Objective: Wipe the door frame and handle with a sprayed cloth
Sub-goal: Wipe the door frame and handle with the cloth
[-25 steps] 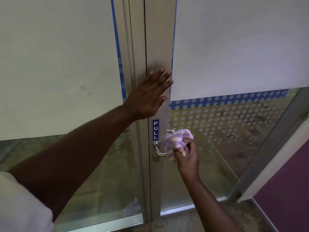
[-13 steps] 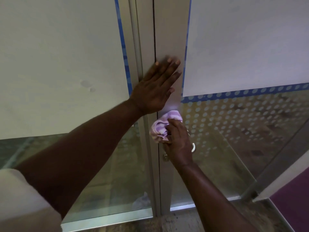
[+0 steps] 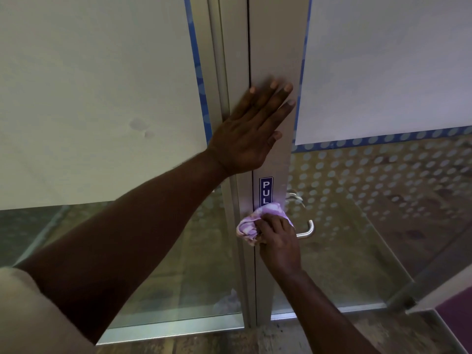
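Observation:
A silver metal door frame runs upright through the middle of the view, with a blue PULL sticker on it. My left hand lies flat on the frame above the sticker, fingers spread and holding nothing. My right hand grips a bunched purple and white cloth and presses it against the frame just below the sticker. The cloth covers the sticker's bottom. The silver lever handle sticks out to the right from behind my right hand.
Frosted panels fill the upper glass on both sides; the lower glass is see-through with a dotted film. A metal threshold rail runs along the floor. A purple wall stands at the lower right.
My right hand carried the cloth from the handle up onto the frame, then slid it down below the sticker. The sticker and handle show again. My left hand stays flat on the frame.

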Demonstrator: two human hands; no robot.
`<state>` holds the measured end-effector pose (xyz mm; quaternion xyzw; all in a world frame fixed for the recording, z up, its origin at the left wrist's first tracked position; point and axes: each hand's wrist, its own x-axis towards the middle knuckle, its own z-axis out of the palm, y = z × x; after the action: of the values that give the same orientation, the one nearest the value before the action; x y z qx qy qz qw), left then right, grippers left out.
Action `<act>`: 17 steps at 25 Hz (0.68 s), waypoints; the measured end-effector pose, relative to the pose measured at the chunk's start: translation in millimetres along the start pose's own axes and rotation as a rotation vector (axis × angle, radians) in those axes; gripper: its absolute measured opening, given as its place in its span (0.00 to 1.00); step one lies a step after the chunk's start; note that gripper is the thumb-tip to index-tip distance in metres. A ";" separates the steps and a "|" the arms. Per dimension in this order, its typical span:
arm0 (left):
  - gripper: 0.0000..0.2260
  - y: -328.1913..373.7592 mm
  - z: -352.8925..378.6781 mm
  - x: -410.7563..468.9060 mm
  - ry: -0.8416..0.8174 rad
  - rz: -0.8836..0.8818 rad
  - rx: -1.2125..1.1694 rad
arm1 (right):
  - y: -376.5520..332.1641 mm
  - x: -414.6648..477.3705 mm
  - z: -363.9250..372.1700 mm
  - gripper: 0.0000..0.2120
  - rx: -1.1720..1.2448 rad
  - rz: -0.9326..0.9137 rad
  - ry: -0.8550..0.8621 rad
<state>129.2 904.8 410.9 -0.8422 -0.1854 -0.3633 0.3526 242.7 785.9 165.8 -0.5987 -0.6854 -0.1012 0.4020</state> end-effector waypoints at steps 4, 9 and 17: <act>0.25 1.3 -2.0 0.3 -0.005 -0.007 -0.003 | -3.1 16.7 -10.5 0.24 0.020 0.014 0.082; 0.25 2.1 -3.4 0.8 -0.009 -0.007 -0.006 | -2.1 66.1 -40.4 0.24 0.008 -0.034 0.240; 0.25 0.9 -2.6 0.5 -0.019 0.002 0.005 | 15.4 73.4 -57.4 0.24 0.029 -0.028 0.300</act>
<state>128.8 902.4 412.2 -0.8449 -0.1889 -0.3544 0.3533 284.2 808.6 247.6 -0.5615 -0.6272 -0.1853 0.5070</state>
